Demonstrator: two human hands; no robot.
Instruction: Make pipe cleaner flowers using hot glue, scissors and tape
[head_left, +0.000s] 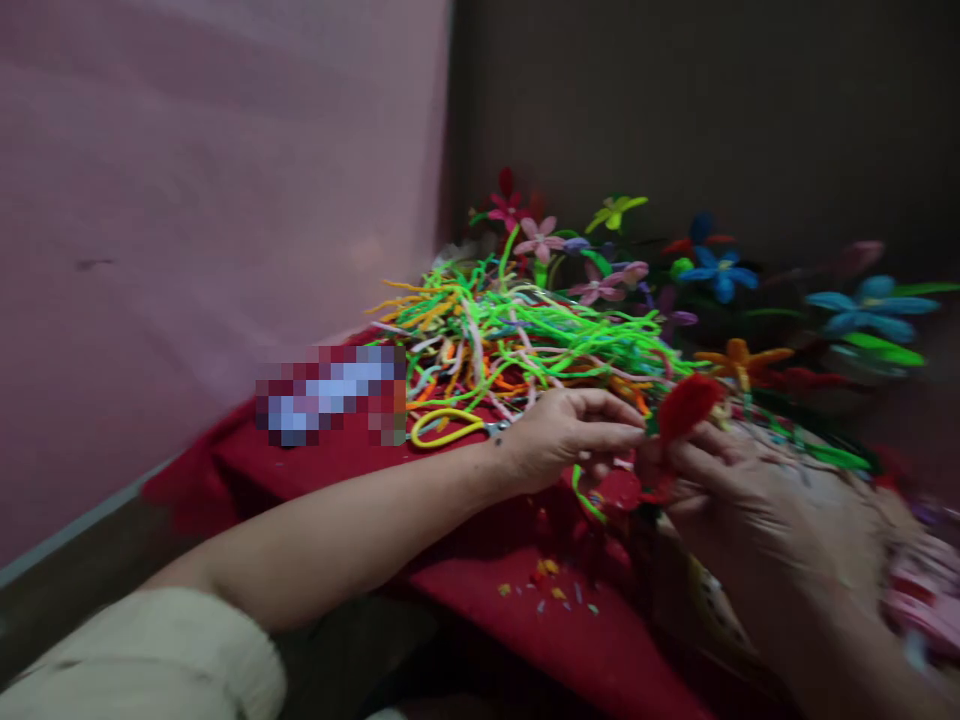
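A fuzzy red pipe-cleaner petal (686, 405) stands up from the fingers of my right hand (724, 490), which is closed around its lower part. My left hand (574, 435) reaches in from the left, thumb and fingers pinched beside the petal. A small dark green bit shows at its fingertips; what exactly they grip is too dim and blurred to tell. Under the left wrist lies a pair of scissors with yellow handles (448, 428), its blades partly covered by the hand. A bright green pipe cleaner (589, 497) hangs below my left fingers.
A heap of loose pipe cleaners (517, 330) covers the back of the red cloth (315, 475). Pipe-cleaner flowers (720, 272) stand behind it to the right. Coloured scraps (551, 580) lie near the front edge. A pink object (926, 590) sits at far right; a pink wall (210, 200) rises left.
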